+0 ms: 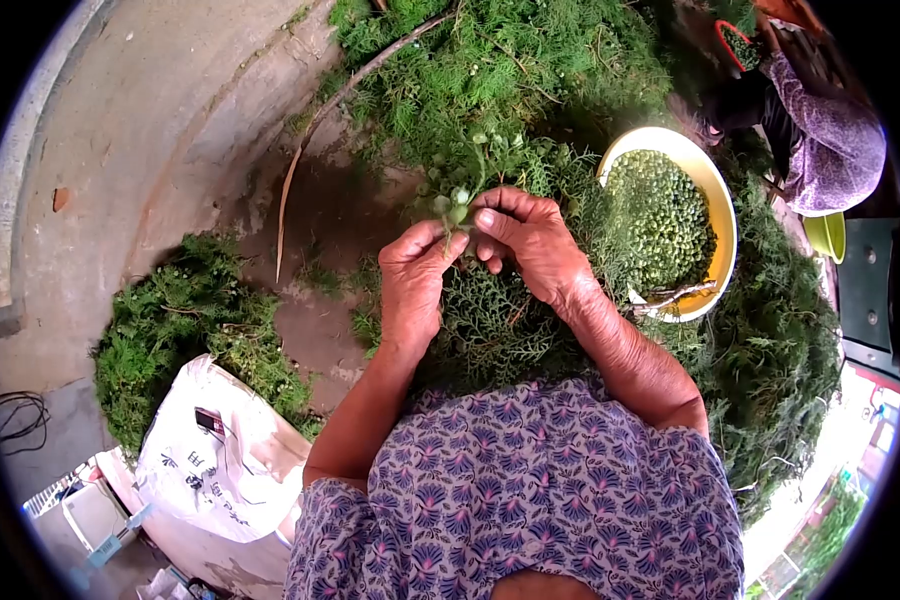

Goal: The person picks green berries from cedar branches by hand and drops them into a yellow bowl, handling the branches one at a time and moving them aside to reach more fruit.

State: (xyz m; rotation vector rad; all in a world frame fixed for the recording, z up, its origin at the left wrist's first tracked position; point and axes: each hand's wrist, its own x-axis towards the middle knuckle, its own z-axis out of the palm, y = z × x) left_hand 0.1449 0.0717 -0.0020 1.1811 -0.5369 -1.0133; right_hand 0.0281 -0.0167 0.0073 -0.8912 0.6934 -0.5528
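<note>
My left hand [418,280] pinches a small evergreen sprig [458,208] between thumb and forefinger; pale green cones cluster on it. Close beside it, my right hand [538,245] has its thumb and forefinger pressed together at the same sprig, with the other fingers curled in. Below the hands, flat-leaved evergreen branches [500,318] spread in front of my patterned shirt. To the right stands a round yellow tub [727,215] holding many green cones [660,215], with a twig [685,292] lying across its near side.
A big heap of cut branches [530,70] lies ahead, and a smaller pile [175,330] at left. A long bare stick [315,120] slants over the ground. A white sack [215,455] with a phone [210,420] is at lower left. Another person [830,130] sits at upper right by a yellow-green basin [826,236].
</note>
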